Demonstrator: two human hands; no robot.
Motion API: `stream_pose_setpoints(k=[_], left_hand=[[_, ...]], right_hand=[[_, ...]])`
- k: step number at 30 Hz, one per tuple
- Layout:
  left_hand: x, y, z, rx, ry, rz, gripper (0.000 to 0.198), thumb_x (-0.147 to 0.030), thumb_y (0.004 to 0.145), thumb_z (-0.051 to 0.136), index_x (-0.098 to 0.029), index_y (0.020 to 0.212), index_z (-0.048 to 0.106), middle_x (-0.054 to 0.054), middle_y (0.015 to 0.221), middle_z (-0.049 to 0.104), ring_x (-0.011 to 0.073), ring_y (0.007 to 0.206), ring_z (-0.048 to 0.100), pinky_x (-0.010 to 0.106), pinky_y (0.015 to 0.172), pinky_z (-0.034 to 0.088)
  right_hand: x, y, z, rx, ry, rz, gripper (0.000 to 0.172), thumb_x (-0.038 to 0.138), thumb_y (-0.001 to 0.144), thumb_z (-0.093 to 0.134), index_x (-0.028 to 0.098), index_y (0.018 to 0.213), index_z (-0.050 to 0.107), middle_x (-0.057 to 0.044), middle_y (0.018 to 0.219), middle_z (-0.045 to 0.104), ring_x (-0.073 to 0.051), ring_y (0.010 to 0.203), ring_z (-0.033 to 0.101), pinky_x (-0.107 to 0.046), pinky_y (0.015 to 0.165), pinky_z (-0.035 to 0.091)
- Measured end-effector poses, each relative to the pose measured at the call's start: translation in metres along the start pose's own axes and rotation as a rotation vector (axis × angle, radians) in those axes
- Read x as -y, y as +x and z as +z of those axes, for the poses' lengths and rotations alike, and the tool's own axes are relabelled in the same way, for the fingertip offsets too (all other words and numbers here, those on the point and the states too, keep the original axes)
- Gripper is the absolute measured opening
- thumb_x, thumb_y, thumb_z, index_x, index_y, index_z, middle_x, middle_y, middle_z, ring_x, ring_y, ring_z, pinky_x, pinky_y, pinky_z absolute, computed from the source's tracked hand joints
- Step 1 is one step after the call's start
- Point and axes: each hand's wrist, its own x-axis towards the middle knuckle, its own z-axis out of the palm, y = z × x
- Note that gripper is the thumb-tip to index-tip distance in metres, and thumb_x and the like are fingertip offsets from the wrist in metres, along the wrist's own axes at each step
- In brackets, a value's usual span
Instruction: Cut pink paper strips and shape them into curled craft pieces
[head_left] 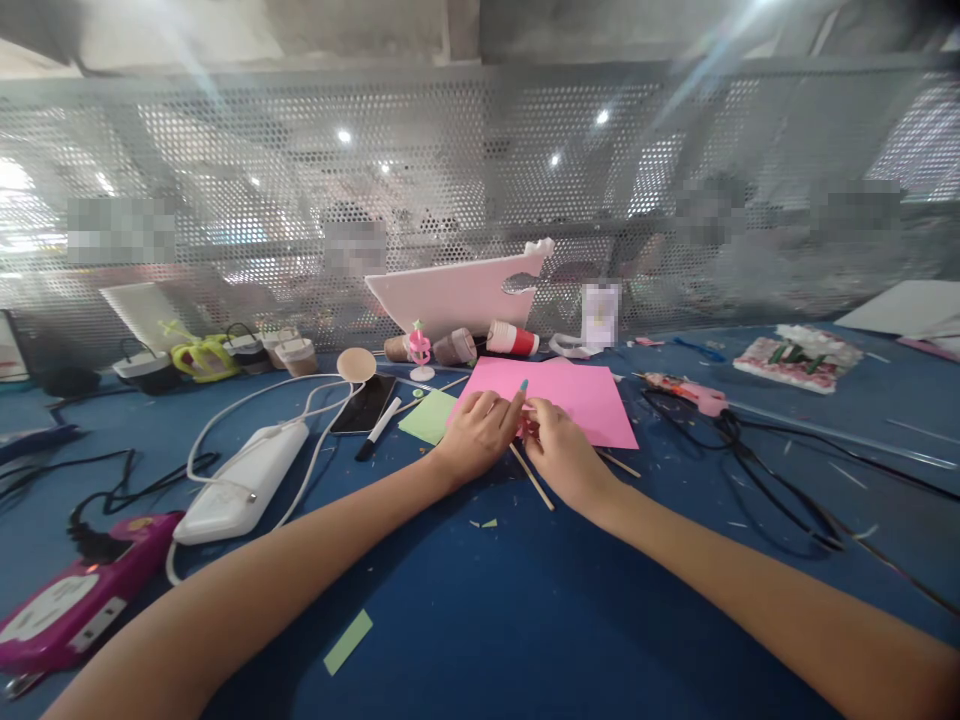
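Observation:
My left hand [481, 437] and my right hand [561, 452] meet at the front edge of a pink paper sheet [581, 395]. Both are closed, fingertips pinching a small pink-red piece [527, 425]; its shape is mostly hidden. A teal spot [524, 385] shows at a left fingertip; whether it is a nail or a separate thing, I cannot tell. A thin wooden stick [534, 480] lies below the hands, and another stick [619, 463] pokes out beyond my right hand. Left of my left hand lie light-green paper [429, 416] and a white marker with a black cap [377, 428].
A white power bank [244, 480] with cables and a magenta power strip [86, 590] occupy the left. A phone [363, 404], a pink figure on a stand [421, 352] and paper cups [514, 338] stand behind. On the right lie a pink glue gun [694, 393] and its black cord [750, 470].

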Motion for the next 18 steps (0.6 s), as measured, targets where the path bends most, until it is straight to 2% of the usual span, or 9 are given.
stream_pose_setpoints(k=[2,4,7,9,11,14,17,18], left_hand=[[0.000,-0.001,-0.001,-0.012,0.025,0.041,0.034,-0.016,0.094,0.038,-0.011,0.124,0.053,0.010,0.080,0.065,0.0218,0.078,0.059,0.036,0.071,0.046],[-0.001,-0.001,-0.002,-0.037,0.036,0.098,0.030,-0.013,0.093,0.038,-0.010,0.117,0.055,0.009,0.074,0.064,0.0201,0.071,0.058,0.034,0.065,0.045],[-0.002,-0.002,-0.005,-0.065,0.085,0.168,0.025,-0.009,0.093,0.038,-0.008,0.110,0.057,0.007,0.071,0.063,0.0176,0.068,0.058,0.031,0.061,0.044],[-0.003,-0.003,-0.007,-0.053,0.130,0.180,0.023,-0.010,0.093,0.038,-0.008,0.105,0.058,0.006,0.069,0.062,0.0163,0.066,0.057,0.030,0.060,0.044],[-0.002,-0.002,-0.008,-0.006,0.141,0.161,0.023,-0.012,0.094,0.038,-0.009,0.099,0.060,0.005,0.067,0.061,0.0160,0.066,0.057,0.029,0.059,0.043],[0.001,0.002,-0.014,0.108,0.079,0.112,0.026,-0.015,0.096,0.037,-0.010,0.099,0.062,0.006,0.074,0.064,0.0165,0.072,0.059,0.028,0.062,0.043],[0.010,0.013,-0.028,0.268,-0.018,0.104,0.026,-0.012,0.093,0.041,-0.014,0.105,0.064,0.007,0.090,0.067,0.0168,0.083,0.060,0.026,0.064,0.042],[0.013,0.017,-0.035,0.337,-0.055,0.114,0.025,-0.010,0.092,0.043,-0.016,0.103,0.066,0.007,0.093,0.067,0.0156,0.081,0.061,0.025,0.062,0.040]], right_hand=[[0.001,-0.001,0.001,-0.037,-0.031,-0.073,0.036,0.005,0.080,0.041,0.009,0.115,0.048,-0.019,0.097,0.064,-0.029,0.094,0.060,-0.044,0.080,0.052],[0.001,-0.001,0.001,-0.069,-0.073,-0.119,0.034,0.006,0.081,0.041,0.010,0.114,0.048,-0.019,0.098,0.063,-0.031,0.095,0.058,-0.046,0.080,0.052],[-0.003,-0.001,0.000,-0.083,-0.131,-0.094,0.023,0.011,0.083,0.045,0.013,0.105,0.053,-0.017,0.093,0.063,-0.031,0.090,0.056,-0.046,0.076,0.051],[-0.008,0.000,-0.001,-0.044,-0.153,-0.064,0.016,0.015,0.086,0.045,0.014,0.095,0.058,-0.014,0.085,0.063,-0.029,0.084,0.056,-0.045,0.074,0.050],[-0.013,0.001,-0.003,0.010,-0.143,-0.088,0.020,0.016,0.090,0.041,0.015,0.088,0.061,-0.012,0.082,0.064,-0.027,0.082,0.057,-0.043,0.074,0.050],[-0.020,0.003,-0.008,0.069,-0.127,-0.179,0.027,0.014,0.093,0.037,0.015,0.091,0.064,-0.011,0.084,0.065,-0.025,0.083,0.057,-0.042,0.077,0.049],[-0.022,0.005,-0.017,0.148,-0.224,-0.242,0.031,0.007,0.090,0.036,0.014,0.092,0.066,-0.012,0.083,0.065,-0.025,0.084,0.056,-0.039,0.077,0.048],[-0.021,0.005,-0.020,0.186,-0.272,-0.275,0.032,0.003,0.088,0.036,0.013,0.091,0.067,-0.012,0.082,0.065,-0.025,0.085,0.056,-0.039,0.077,0.048]])
